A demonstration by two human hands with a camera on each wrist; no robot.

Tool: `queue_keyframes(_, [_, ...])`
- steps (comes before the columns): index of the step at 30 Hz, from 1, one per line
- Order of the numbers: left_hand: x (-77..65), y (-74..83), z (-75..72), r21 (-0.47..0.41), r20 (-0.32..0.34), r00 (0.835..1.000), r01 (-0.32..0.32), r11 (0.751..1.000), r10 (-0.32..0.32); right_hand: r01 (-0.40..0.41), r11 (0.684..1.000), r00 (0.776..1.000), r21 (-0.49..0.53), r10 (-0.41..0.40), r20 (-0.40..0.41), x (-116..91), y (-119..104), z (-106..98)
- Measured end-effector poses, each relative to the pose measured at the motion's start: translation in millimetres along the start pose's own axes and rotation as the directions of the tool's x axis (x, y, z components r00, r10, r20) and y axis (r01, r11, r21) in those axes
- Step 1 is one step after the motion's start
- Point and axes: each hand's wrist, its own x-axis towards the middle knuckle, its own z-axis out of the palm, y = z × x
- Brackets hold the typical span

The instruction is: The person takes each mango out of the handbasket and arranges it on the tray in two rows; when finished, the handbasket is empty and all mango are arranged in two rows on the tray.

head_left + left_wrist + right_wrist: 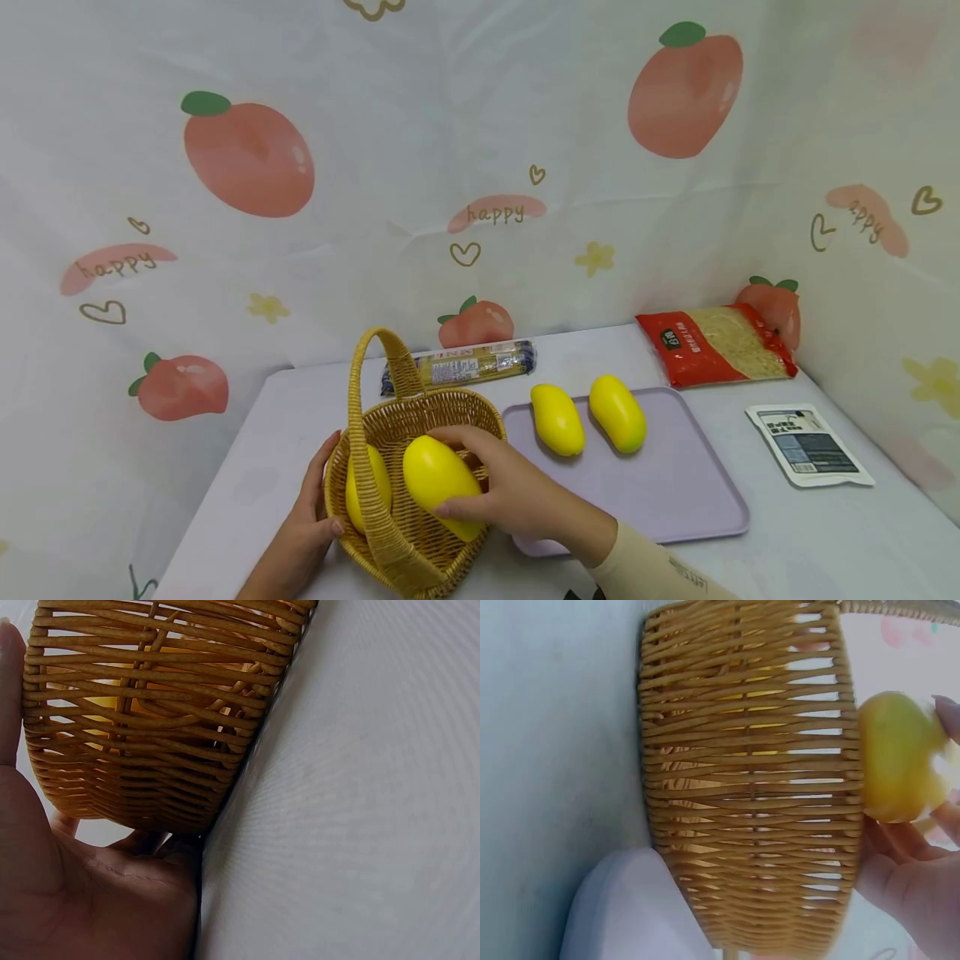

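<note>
My right hand (502, 487) grips a yellow mango (437, 479) from its right side, above the inside of a wicker basket (420, 575). In the right wrist view the held mango (897, 757) shows at the basket's rim, with fingers round it. Another mango (377, 492) lies in the basket's left part, partly behind the tall handle. My left hand (311, 508) holds the basket's left side from outside, thumb toward the front. Seen from the left wrist, that palm (112, 900) lies close to the woven wall (150, 712). Two more mangoes (557, 419) (618, 414) lie on a lilac tray (637, 500).
Behind the basket lies a long, shiny wrapped package (465, 365). A red and clear bag (720, 344) of pale food sits at the back right. In front of it is a flat white packet (810, 446). A printed curtain (375, 167) stands behind the white table (255, 450).
</note>
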Motion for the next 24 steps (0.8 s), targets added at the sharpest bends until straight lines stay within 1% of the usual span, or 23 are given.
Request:
queue_keyframes(3, [-0.4,-0.2,0.0,-0.009,0.007,1.000,-0.005,1.000,0.005,0.032,0.999,0.999,0.008,-0.032,-0.005,-9.4,-3.1,-2.8])
queue_keyframes(6, [-0.5,-0.5,-0.1,-0.010,0.010,1.000,-0.010,1.000,0.010,0.064,0.997,0.998,-0.030,-0.065,-0.010,-16.7,-5.6,-6.3])
queue_keyframes(9, [-0.4,-0.6,0.2,-0.010,0.008,1.000,-0.013,1.000,0.013,0.071,0.995,0.997,-0.066,-0.072,-0.012,-23.7,-7.3,-10.1])
queue_keyframes(12, [-0.6,-0.6,0.3,-0.014,0.014,1.000,-0.024,1.000,0.024,0.063,0.996,0.998,-0.065,-0.064,-0.006,-30.8,-9.0,-13.7])
queue_keyframes(18, [-0.7,-1.1,0.1,-0.019,0.016,0.999,-0.033,0.999,0.033,0.015,1.000,1.000,-0.014,-0.015,-0.003,-48.4,-12.8,-21.5])
queue_keyframes(21, [-0.4,-1.2,0.3,-0.017,0.015,0.999,-0.028,0.999,0.028,-0.001,1.000,1.000,-0.019,0.000,-0.018,-58.0,-12.2,-25.4])
queue_keyframes(24, [0.0,-0.9,0.6,-0.019,0.014,0.999,-0.029,0.999,0.029,0.000,0.999,1.000,-0.034,-0.001,-0.031,-65.7,-8.7,-29.0])
